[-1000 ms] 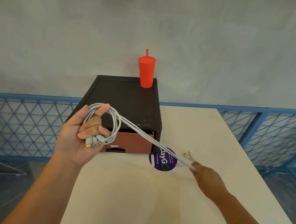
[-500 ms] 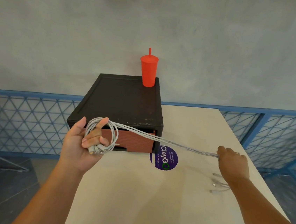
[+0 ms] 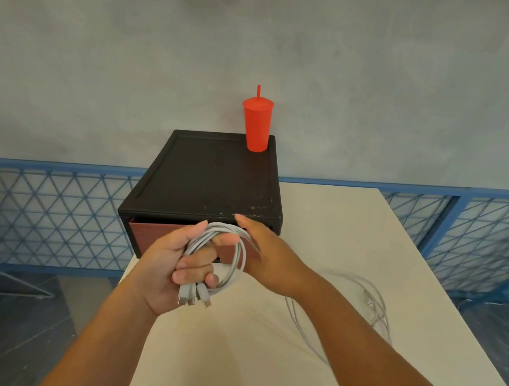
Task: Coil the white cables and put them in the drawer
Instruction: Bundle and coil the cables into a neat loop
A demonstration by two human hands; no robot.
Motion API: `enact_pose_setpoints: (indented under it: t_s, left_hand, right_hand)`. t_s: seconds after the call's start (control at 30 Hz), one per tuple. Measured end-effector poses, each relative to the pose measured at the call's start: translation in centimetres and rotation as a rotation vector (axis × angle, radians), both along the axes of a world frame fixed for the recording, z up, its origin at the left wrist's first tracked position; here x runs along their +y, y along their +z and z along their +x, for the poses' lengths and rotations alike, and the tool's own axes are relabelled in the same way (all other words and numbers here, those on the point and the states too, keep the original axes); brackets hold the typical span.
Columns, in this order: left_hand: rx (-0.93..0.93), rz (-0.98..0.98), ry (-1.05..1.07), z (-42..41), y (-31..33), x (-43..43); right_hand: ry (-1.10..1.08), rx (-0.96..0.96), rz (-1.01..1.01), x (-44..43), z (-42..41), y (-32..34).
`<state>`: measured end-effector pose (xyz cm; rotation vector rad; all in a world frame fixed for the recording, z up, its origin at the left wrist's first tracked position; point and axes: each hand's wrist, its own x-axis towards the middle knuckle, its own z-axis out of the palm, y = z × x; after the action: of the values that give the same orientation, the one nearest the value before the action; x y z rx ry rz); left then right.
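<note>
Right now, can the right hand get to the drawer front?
Probably yes. The right hand sits just in front of the drawer, nothing between them, but it is busy with the white cables coiled in the left hand.

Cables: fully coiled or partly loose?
Partly coiled: the left hand grips several loops, but the tail lies loose on the table.

The left hand (image 3: 173, 266), palm up, grips the coiled white cables (image 3: 238, 263). The right hand (image 3: 268, 254) pinches the coil's top, forearms converging.
</note>
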<state>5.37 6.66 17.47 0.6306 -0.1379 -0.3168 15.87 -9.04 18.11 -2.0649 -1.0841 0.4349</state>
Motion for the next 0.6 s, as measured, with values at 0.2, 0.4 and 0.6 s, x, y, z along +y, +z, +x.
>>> enact_pose_setpoints:
  t_s: [0.2, 0.4, 0.6]
  left_hand:
    - [-0.004, 0.101, 0.198, -1.0, 2.0, -0.4]
    - [0.0, 0.044, 0.441, -0.7, 2.9, -1.5]
    - [0.069, 0.168, 0.67, 0.0, 2.9, -2.9]
  right_hand:
    - [-0.061, 0.152, 0.218, 0.9, -2.2, -1.3]
    - [-0.12, 0.226, 0.107, -0.9, -3.0, -4.9]
    - [-0.035, 0.225, -0.175, -2.1, -3.6, -4.4]
